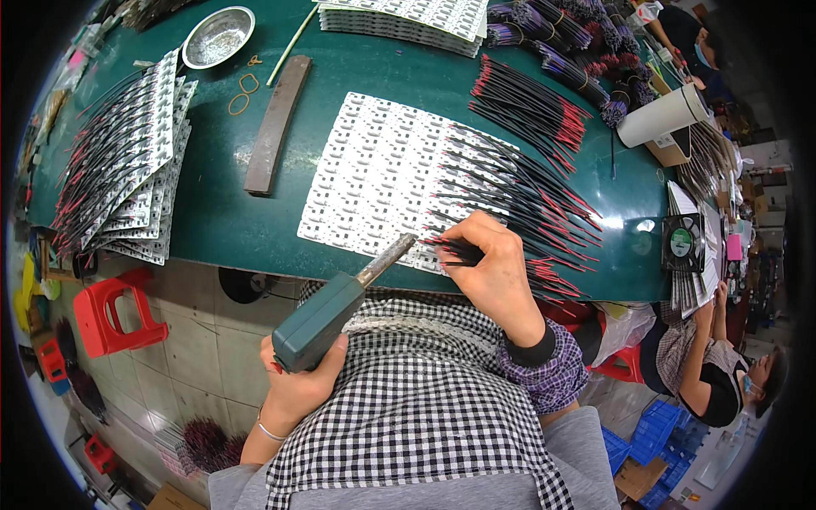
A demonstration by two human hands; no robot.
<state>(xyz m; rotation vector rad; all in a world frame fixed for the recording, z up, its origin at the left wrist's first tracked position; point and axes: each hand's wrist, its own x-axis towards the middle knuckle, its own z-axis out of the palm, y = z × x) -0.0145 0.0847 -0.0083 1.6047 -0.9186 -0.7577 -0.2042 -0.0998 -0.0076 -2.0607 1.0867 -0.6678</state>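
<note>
My left hand is wrapped round the handle of a dark green soldering gun. Its metal tip points up and right, close to the lower edge of a white circuit board panel lying on the table. At that same edge my right hand is closed, thumb and fingers pinching black wires just right of the tip. How many it holds I cannot tell. Many black wires with red ends lie across the panel's right side, their far ends fanning out to the right.
Wired panels are stacked at the left. A brown bar, a metal bowl and rubber bands lie behind them. Bare panels, loose wires and purple bundles sit at the back. Another person works at right.
</note>
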